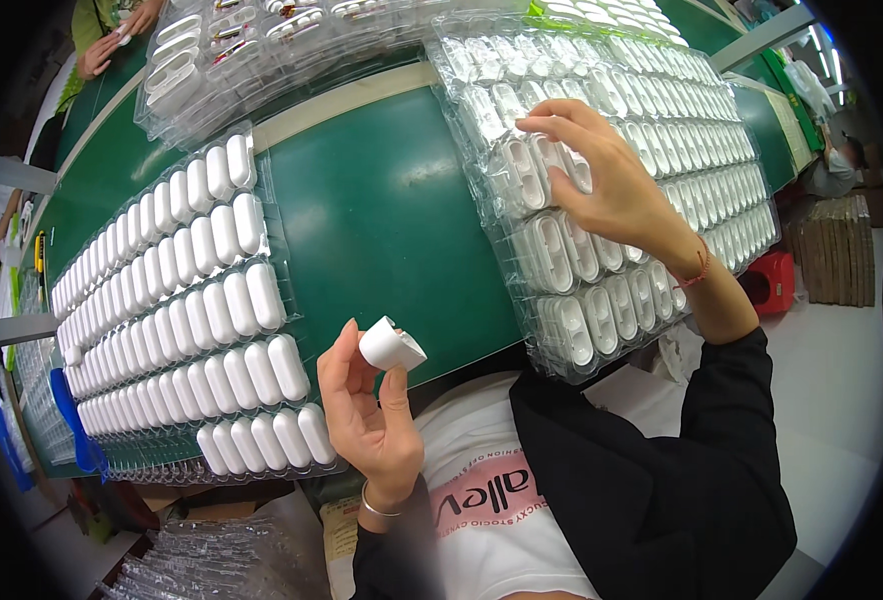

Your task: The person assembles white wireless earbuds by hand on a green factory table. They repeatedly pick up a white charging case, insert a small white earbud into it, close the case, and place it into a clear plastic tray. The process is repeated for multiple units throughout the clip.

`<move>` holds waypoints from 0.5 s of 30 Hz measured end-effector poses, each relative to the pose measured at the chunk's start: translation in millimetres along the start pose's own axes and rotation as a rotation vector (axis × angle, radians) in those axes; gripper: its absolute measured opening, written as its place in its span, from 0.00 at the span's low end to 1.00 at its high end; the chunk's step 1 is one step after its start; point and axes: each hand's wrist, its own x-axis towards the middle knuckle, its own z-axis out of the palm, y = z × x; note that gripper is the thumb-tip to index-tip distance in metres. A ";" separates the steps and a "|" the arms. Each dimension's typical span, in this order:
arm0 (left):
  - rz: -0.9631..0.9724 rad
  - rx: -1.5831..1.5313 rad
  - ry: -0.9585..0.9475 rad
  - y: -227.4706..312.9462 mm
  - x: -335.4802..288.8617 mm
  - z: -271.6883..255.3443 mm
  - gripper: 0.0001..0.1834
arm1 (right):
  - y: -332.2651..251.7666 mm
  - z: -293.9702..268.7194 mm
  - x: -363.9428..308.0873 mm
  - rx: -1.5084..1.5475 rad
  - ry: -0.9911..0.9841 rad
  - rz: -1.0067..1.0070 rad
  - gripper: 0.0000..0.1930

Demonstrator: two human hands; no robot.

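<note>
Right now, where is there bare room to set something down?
Green tabletop between the left tray and right tray, bounded beyond by the pale strip; the left hand, holding a white piece, hangs near its close edge. Both trays and the far trays are crowded.

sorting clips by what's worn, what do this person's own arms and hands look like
The left hand is ungloved, with a thin pale bangle and a black left sleeve ending near the wrist. The right hand, also ungloved, has a thin red bracelet and a black right sleeve ending near the elbow.
</note>
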 end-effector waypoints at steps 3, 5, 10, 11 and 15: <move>0.006 -0.004 -0.022 -1.0 -0.2 -0.1 0.26 | -2.5 -9.6 1.3 0.017 -0.013 0.084 0.15; 0.016 -0.006 -0.033 -2.4 -0.2 0.5 0.26 | -2.8 -14.9 2.2 -0.002 -0.026 0.125 0.12; 0.012 -0.027 -0.043 -3.8 -0.6 1.4 0.26 | 0.4 -10.8 -1.9 -0.162 -0.046 0.110 0.08; 0.016 -0.027 -0.046 -4.0 -0.5 1.8 0.26 | 1.6 -7.8 -2.3 -0.170 -0.066 0.129 0.08; 0.004 -0.062 -0.073 -2.2 -1.0 5.0 0.26 | 6.7 -2.6 2.2 -0.135 -0.109 0.220 0.08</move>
